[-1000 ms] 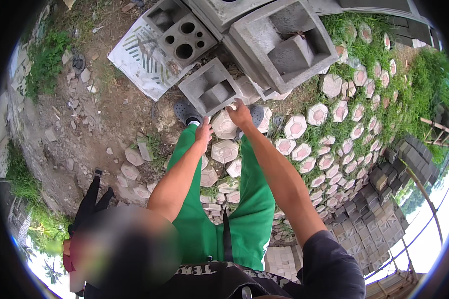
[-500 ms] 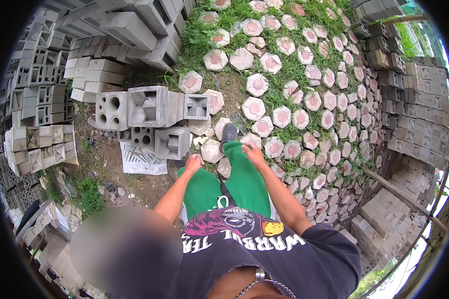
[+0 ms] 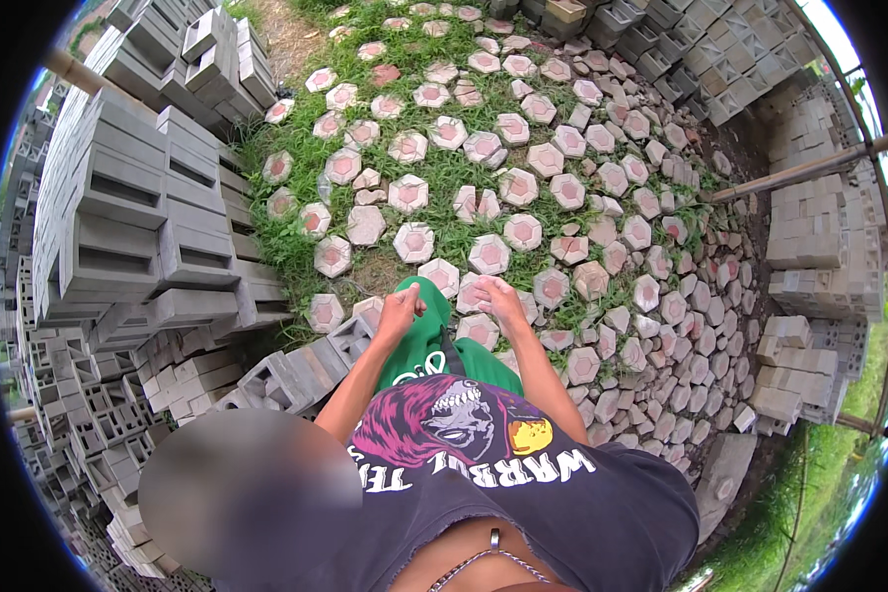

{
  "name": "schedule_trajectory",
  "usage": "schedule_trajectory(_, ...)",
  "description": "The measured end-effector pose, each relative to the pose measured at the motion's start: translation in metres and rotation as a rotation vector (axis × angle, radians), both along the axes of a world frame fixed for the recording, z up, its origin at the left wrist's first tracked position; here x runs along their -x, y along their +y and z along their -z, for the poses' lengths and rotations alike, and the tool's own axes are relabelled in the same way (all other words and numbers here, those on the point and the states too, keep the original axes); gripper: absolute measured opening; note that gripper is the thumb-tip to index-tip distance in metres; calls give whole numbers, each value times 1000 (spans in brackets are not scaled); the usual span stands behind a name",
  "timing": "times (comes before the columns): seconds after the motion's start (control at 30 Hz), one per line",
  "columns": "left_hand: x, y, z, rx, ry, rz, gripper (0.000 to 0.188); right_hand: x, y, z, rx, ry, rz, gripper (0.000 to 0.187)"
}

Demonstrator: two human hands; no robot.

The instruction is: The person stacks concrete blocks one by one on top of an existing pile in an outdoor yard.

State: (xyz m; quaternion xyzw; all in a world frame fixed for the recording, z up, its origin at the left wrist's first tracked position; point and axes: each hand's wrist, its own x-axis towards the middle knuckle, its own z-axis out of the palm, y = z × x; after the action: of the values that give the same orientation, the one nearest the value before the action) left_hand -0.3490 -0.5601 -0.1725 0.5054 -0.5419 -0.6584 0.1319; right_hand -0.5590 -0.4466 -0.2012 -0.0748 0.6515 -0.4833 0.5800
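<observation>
My left hand [image 3: 402, 309] hangs over my left thigh in the green trousers [image 3: 432, 291], its fingers curled in and nothing showing in them. My right hand [image 3: 500, 299] is held out just right of my leg, its fingers loosely apart with nothing between them. Both hands are clear of the blocks and paving. Below and ahead of them, hexagonal stone pavers [image 3: 413, 242] with pinkish centres are set in grass. Near my left forearm, the tops of a few grey concrete blocks [image 3: 279, 381] show, partly hidden by my arm.
Tall stacks of grey hollow blocks [image 3: 196, 252] stand close on my left. More block piles [image 3: 804, 237] line the right side, where a wooden pole [image 3: 797, 169] reaches in over the pavers. Low piled blocks [image 3: 799, 370] stand at the lower right.
My view has turned rightward and I have moved forward; the block group on the left is now beside my arm. My right hand's fingers have loosened.
</observation>
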Motion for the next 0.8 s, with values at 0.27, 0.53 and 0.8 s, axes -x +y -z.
schedule_trajectory(0.27,142,-65,-6,-80,36,356,21,100,-37,-35,62,68,-39,45)
schedule_trajectory(0.53,320,-104,-26,18,251,640,12,220,-23,-84,157,98,226,41)
schedule_trajectory(0.8,416,-112,-46,62,171,661,14,280,1,-78,105,61,469,42)
